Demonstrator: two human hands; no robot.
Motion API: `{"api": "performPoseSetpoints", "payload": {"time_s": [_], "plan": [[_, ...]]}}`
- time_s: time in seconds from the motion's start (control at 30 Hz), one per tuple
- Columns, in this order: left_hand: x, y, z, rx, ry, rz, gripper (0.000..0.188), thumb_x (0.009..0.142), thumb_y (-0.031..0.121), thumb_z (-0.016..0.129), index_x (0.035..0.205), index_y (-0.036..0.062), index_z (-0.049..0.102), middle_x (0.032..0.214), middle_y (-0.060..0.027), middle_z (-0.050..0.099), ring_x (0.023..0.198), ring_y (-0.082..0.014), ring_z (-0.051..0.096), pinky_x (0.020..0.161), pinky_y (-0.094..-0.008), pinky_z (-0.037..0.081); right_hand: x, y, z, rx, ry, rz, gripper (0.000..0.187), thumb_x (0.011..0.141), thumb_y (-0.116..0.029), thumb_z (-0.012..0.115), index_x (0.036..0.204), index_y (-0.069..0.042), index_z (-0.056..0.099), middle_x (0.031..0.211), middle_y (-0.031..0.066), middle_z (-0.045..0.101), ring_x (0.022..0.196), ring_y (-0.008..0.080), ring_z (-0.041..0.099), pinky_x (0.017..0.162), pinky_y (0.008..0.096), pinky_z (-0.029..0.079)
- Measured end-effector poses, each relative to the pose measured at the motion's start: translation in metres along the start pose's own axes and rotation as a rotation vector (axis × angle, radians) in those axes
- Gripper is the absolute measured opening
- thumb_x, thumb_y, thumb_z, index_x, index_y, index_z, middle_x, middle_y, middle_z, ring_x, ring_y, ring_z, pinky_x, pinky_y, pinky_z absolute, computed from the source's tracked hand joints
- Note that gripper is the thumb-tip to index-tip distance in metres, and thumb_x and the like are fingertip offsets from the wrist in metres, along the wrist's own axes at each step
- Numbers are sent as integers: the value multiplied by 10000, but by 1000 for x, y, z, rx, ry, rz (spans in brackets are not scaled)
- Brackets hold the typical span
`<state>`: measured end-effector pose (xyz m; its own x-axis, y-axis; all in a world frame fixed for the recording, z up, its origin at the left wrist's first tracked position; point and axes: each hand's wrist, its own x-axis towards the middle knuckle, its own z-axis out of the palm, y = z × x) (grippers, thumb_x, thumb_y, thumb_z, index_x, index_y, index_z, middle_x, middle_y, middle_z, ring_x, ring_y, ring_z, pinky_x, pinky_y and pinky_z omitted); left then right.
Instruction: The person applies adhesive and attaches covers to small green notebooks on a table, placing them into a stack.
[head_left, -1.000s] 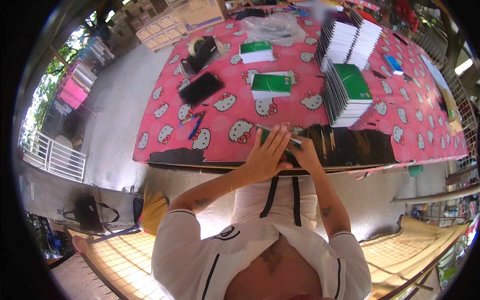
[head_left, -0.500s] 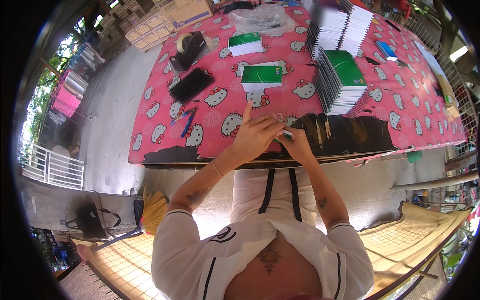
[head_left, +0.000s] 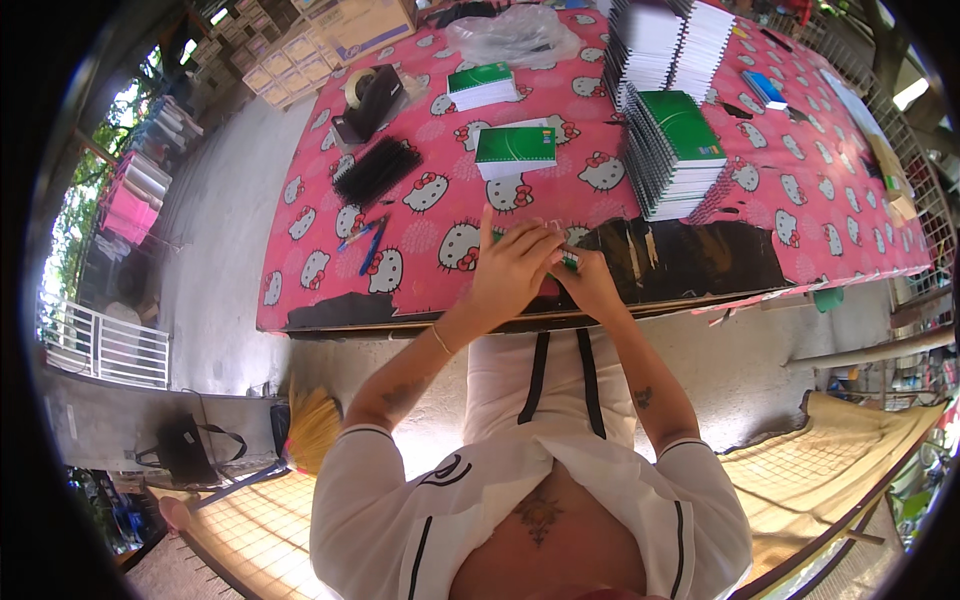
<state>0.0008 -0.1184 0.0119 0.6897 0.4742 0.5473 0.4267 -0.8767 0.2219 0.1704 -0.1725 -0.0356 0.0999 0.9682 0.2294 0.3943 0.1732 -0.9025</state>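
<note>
Close to the table's front edge, my two hands meet over a small green notebook (head_left: pixel 570 260), which is mostly covered by fingers. My left hand (head_left: pixel 512 265) lies across its top with the fingers bent over it and the index finger stretched out. From the right, my right hand (head_left: pixel 592 285) pinches the notebook's edge. Just beyond lies a small stack of green-covered pages (head_left: pixel 516 146), with a second green-topped stack (head_left: pixel 481 86) farther back. A tall pile of spiral notebooks (head_left: pixel 675 155) with green covers stands to the right.
Left on the pink patterned table (head_left: pixel 420 240) are black binding coils (head_left: pixel 376 172), pens (head_left: pixel 372 247) and a tape dispenser (head_left: pixel 368 105). Farther back lie clear plastic (head_left: pixel 515 38) and more white-paged spiral notebooks (head_left: pixel 665 50). A torn black patch (head_left: pixel 690 262) marks the front edge.
The view has shifted slightly, so the table's things sit a little higher and farther left. Both hands stay on the notebook, with a small change in finger position.
</note>
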Motion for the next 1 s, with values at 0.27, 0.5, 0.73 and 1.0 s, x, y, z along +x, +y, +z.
{"api": "performPoseSetpoints", "payload": {"time_s": [0.27, 0.5, 0.73, 1.0], "plan": [[4, -4, -7, -140, 70, 32, 163, 860, 180, 736, 1000, 125, 672, 930, -20, 683, 919, -232, 664, 1120, -513, 305, -10, -21, -31, 278, -28, -56, 271, 915, -95, 709, 1156, 29, 692, 888, 109, 709, 755, 113, 612, 705, 284, 511], [8, 0, -5, -183, 101, 41, 208, 820, 164, 757, 1003, 116, 670, 916, -55, 678, 859, -274, 644, 925, -442, 422, -3, -35, -67, 86, -102, -54, 155, 916, -65, 709, 1023, 46, 726, 897, 94, 739, 844, 97, 672, 766, 257, 541], [11, -5, -12, -219, 81, 43, 217, 806, 173, 768, 990, 110, 674, 888, -74, 664, 827, -309, 626, 785, -417, 451, 3, -27, -70, 194, -177, -53, 105, 911, -46, 705, 961, 47, 715, 803, 87, 706, 772, 78, 637, 727, 253, 538], [9, -1, -11, -108, 63, 69, 239, 815, 160, 752, 1018, 79, 654, 870, -69, 625, 862, -305, 618, 814, -419, 462, 8, -41, -45, -103, 38, -243, 225, 725, -53, 789, 781, 1, 578, 752, 123, 629, 697, 267, 669, 636, 356, 526]]}}
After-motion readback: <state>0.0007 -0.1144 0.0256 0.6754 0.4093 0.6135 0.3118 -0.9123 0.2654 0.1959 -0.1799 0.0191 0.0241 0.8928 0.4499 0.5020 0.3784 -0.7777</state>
